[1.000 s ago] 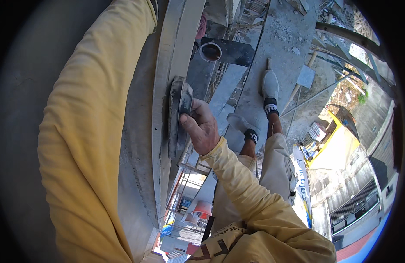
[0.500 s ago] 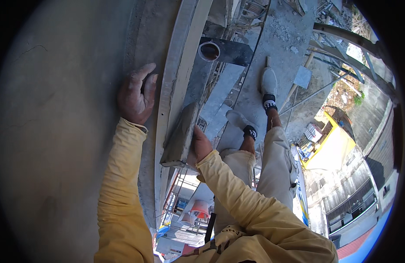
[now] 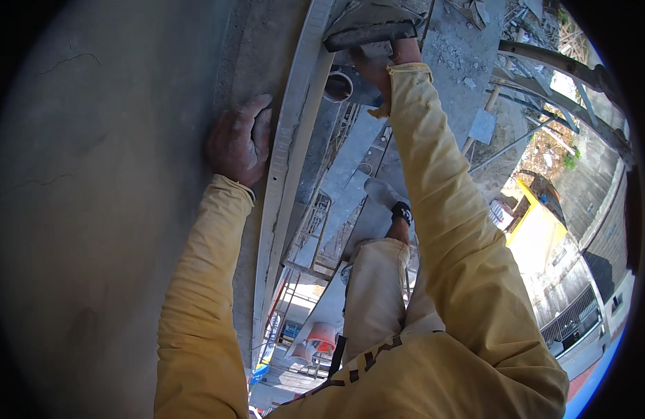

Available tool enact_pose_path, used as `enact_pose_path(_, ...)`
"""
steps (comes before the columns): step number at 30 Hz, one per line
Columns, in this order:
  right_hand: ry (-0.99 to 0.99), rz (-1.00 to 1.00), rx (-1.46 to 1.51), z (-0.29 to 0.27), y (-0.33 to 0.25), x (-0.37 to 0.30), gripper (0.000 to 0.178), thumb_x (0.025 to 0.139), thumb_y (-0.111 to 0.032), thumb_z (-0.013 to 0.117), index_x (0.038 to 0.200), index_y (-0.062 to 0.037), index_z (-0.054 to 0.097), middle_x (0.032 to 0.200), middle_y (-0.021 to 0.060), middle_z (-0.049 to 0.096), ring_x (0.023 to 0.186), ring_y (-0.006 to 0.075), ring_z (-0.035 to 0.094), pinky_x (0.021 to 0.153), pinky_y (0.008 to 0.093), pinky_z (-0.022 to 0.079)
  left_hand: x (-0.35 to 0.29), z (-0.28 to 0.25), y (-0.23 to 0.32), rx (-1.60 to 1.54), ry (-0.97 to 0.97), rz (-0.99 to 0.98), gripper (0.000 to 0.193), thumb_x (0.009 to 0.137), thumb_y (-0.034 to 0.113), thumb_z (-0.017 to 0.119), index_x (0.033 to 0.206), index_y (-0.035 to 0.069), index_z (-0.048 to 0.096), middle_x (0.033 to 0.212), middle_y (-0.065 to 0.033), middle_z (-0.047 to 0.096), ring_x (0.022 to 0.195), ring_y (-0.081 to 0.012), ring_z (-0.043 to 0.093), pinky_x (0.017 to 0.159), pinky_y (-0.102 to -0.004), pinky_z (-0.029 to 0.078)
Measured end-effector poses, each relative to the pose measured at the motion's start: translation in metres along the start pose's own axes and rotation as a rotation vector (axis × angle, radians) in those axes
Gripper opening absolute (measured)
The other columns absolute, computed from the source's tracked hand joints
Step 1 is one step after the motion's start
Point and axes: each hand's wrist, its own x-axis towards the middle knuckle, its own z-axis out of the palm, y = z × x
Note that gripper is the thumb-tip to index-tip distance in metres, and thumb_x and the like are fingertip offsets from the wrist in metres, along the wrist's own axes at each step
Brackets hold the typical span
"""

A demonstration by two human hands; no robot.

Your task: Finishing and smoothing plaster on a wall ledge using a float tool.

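My left hand (image 3: 240, 140) rests against the grey plastered surface, its fingers bent and a gap showing between thumb and forefinger. It holds nothing visible and is close beside a long pale straightedge (image 3: 286, 133). My right hand (image 3: 373, 73) is stretched far ahead and closed on a plastering float (image 3: 371, 33), which lies across the far end of the straightedge. The float's long dark edge faces me; its handle is mostly hidden by the hand and the blade.
A round cup-like container (image 3: 338, 86) stands on a dark board under my right wrist. Scaffold planks (image 3: 354, 150) lie below, one foot (image 3: 382, 192) on them. Red bucket (image 3: 321, 336) lower down; metal scaffold tubes (image 3: 574, 66) at right; rubble (image 3: 458, 59) at the far end.
My right hand has carried the float from beside the straightedge's middle to its far end. The left hand has shifted slightly right and forward, its fingers closer together.
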Motion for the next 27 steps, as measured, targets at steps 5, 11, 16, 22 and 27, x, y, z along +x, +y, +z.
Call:
enact_pose_path(5, -0.047, 0.216, 0.695, -0.07, -0.036, 0.096, 0.036, 0.1, -0.023, 0.058, 0.131, -0.0032, 0.058, 0.119, 0.0166, 0.068, 0.105, 0.0303, 0.068, 0.094, 0.0426, 0.056, 0.005, 0.016, 0.009, -0.028, 0.013, -0.022, 0.021, 0.094, 0.011, 0.069, 0.115, 0.011, 0.068, 0.101, -0.0107, 0.073, 0.086, -0.03, 0.071, 0.075, -0.039, 0.056)
enact_pose_path(11, 0.163, 0.356, 0.571, 0.03, -0.108, -0.074, 0.04, 0.108, -0.027, 0.048, 0.137, -0.0003, 0.054, 0.129, 0.011, 0.065, 0.116, 0.0202, 0.063, 0.1, 0.0355, 0.05, -0.004, 0.003, -0.001, 0.011, -0.024, -0.048, 0.02, 0.095, 0.012, 0.067, 0.115, 0.012, 0.068, 0.101, -0.0102, 0.073, 0.087, -0.0307, 0.07, 0.075, -0.0401, 0.055)
enact_pose_path(16, 0.345, 0.592, 0.516, 0.095, -0.065, -0.213, 0.032, 0.102, -0.026, 0.063, 0.119, 0.0008, 0.059, 0.107, 0.0019, 0.065, 0.095, 0.008, 0.057, 0.087, 0.0248, 0.046, 0.001, 0.014, 0.001, 0.006, 0.059, 0.022, 0.021, 0.094, 0.012, 0.068, 0.115, 0.014, 0.068, 0.095, -0.0073, 0.071, 0.083, -0.0277, 0.069, 0.071, -0.0395, 0.055)
enact_pose_path(22, 0.301, 0.6, 0.49, 0.116, -0.042, -0.218, 0.034, 0.102, -0.027, 0.062, 0.121, 0.0009, 0.058, 0.106, 0.0001, 0.063, 0.095, 0.0076, 0.056, 0.087, 0.0244, 0.045, 0.007, 0.017, 0.004, 0.006, 0.065, 0.013, 0.019, 0.094, 0.014, 0.067, 0.114, 0.014, 0.068, 0.096, -0.0078, 0.071, 0.085, -0.029, 0.069, 0.073, -0.0402, 0.055)
enact_pose_path(27, 0.1, 0.517, 0.41, 0.117, -0.134, -0.254, 0.039, 0.098, -0.029, 0.069, 0.123, -0.0008, 0.058, 0.105, 0.0015, 0.064, 0.09, 0.009, 0.055, 0.083, 0.0254, 0.046, -0.002, 0.01, 0.0, 0.02, 0.05, -0.042, 0.018, 0.095, 0.015, 0.067, 0.113, 0.016, 0.068, 0.097, -0.0077, 0.072, 0.086, -0.0298, 0.069, 0.073, -0.0407, 0.055)
